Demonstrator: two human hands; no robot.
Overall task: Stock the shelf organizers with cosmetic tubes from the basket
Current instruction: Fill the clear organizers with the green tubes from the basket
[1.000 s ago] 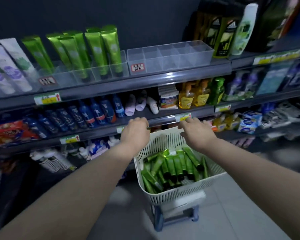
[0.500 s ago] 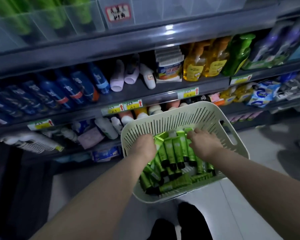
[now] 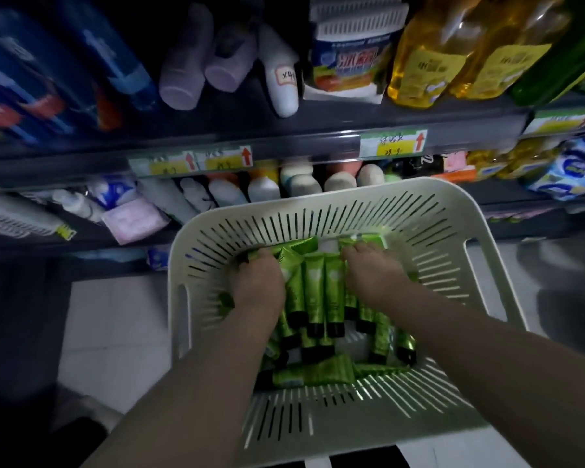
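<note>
A cream slotted basket (image 3: 321, 204) stands below me and holds several green cosmetic tubes (image 3: 321, 298) with black caps. Both my hands are down inside it on the tubes. My left hand (image 3: 259, 285) lies over the tubes at the left, its fingers curled down among them. My right hand (image 3: 374, 275) lies over the tubes at the right, fingertips on their crimped ends near the far wall. Whether either hand has closed around a tube is hidden by the hands themselves. The shelf organizers are out of view.
Dark shelves (image 3: 284, 143) with price tags run just beyond the basket. They carry blue bottles (image 3: 81, 62), pale roll-on bottles (image 3: 281, 76), yellow bottles (image 3: 429, 55) and small packs. Light floor tiles (image 3: 115, 332) lie left of the basket.
My view has dropped from the upper shelves to the basket. Both hands went from above the basket rim down into it and now rest deeper among the tubes.
</note>
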